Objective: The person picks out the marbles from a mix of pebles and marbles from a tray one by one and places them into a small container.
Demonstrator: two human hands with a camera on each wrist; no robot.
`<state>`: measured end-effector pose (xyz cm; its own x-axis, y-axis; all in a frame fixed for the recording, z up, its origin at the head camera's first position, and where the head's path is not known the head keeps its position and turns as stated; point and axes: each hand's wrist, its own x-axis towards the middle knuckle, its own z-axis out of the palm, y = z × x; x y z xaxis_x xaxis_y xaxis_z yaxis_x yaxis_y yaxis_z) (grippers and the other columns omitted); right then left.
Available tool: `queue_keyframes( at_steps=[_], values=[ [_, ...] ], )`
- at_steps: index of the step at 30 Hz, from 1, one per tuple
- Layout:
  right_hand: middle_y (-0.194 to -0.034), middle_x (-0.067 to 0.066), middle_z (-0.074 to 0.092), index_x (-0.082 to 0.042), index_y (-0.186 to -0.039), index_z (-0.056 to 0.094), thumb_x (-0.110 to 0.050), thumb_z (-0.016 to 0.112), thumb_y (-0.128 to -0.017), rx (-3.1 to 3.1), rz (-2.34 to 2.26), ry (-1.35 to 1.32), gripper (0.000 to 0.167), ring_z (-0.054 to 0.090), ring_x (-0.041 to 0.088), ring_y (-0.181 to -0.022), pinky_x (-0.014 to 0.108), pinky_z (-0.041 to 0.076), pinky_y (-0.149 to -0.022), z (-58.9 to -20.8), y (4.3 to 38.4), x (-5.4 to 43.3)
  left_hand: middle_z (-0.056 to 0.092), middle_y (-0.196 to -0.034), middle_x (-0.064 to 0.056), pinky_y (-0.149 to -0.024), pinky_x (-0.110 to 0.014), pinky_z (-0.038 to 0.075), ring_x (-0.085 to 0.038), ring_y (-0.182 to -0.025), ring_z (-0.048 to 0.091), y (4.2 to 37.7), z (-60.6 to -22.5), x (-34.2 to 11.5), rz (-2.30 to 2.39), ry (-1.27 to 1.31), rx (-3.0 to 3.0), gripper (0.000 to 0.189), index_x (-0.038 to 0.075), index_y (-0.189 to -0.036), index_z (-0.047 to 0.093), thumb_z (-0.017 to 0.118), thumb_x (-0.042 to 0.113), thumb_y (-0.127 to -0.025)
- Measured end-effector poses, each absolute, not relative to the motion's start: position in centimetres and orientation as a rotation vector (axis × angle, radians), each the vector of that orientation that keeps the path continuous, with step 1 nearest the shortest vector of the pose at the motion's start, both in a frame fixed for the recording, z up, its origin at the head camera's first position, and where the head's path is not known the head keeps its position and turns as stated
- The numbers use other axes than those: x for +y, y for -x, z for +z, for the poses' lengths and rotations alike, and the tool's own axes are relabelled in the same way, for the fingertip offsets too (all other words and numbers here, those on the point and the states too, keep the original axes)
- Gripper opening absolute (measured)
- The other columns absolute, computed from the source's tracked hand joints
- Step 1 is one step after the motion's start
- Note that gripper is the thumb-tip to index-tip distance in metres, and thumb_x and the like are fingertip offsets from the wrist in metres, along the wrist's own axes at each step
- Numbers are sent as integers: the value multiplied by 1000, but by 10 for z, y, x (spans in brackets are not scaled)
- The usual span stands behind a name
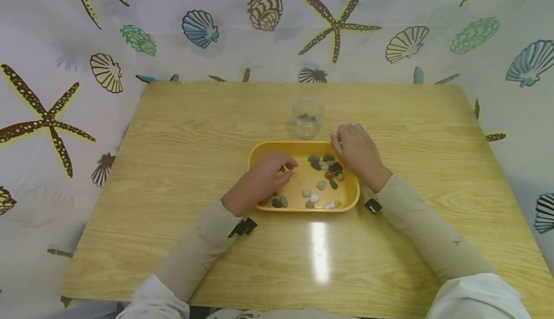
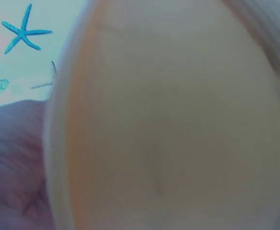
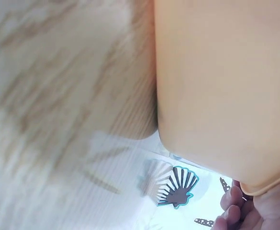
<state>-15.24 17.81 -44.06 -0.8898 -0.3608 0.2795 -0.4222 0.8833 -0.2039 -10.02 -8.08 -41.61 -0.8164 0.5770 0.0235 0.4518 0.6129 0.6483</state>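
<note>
A yellow plastic tray [image 1: 298, 204] stands on the table with several dark and pale stones inside. Over its left half is my left hand [image 1: 264, 177], thumb and forefinger bent toward each other with a gap between the tips. The palm side is hidden in the head view, and the tray wall blocks most of the left wrist view. My right hand [image 1: 359, 153] rests at the far right corner of the tray, its fingers [image 3: 233, 211] loosely bent beside the rim. Dark stones [image 1: 316, 165] cluster near it, with an orange-brown one [image 1: 329, 175] among them.
Just behind the tray stands a clear plastic cup [image 1: 308, 117] with small coloured beads or marbles in it. Near the tray's front edge lie a white piece [image 1: 330, 205] and a small green one [image 1: 338, 204]. A shell-and-starfish patterned cloth [image 1: 233, 59] surrounds the wooden table [image 1: 195, 131].
</note>
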Motion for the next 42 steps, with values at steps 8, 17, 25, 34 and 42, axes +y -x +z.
queue_keyframes(
  at_steps=[8,17,25,34,42],
  values=[
    [-68,6,44,-6,-78,46,-28,43,-98,-2834,421,-561,30,39,26,-65,35,33,-58,-440,152,178,62,-105,1,-76,-22,46,-8,-86,55,93,-422,-55,1025,-852,2387,21,8,-111,62,57,18,-94],
    [-68,5,45,-7,-79,46,-28,42,-98,-2826,450,-553,29,39,26,-65,34,34,-57,-443,153,179,62,-93,6,-70,-18,46,-5,-80,56,92,-424,-23,941,-825,2323,16,7,-105,66,62,14,-90],
    [-68,6,45,-6,-79,46,-27,42,-99,-2815,474,-563,29,39,26,-65,34,33,-57,-443,153,180,64,-99,1,-74,-17,45,-5,-85,56,87,-427,1,871,-884,2302,16,6,-105,67,60,12,-91],
    [-68,6,44,-6,-78,46,-27,42,-99,-2809,476,-585,30,39,26,-65,34,34,-58,-442,153,179,64,-92,3,-73,-17,43,-7,-81,55,88,-433,19,737,-954,2355,12,8,-99,68,62,13,-90],
    [-70,6,46,-6,-80,48,-28,40,-99,-2829,503,-564,30,39,25,-65,33,35,-58,-443,152,179,64,-89,4,-72,-16,43,-6,-81,56,89,-435,28,674,-971,2348,9,9,-95,69,65,14,-88]
  ],
)
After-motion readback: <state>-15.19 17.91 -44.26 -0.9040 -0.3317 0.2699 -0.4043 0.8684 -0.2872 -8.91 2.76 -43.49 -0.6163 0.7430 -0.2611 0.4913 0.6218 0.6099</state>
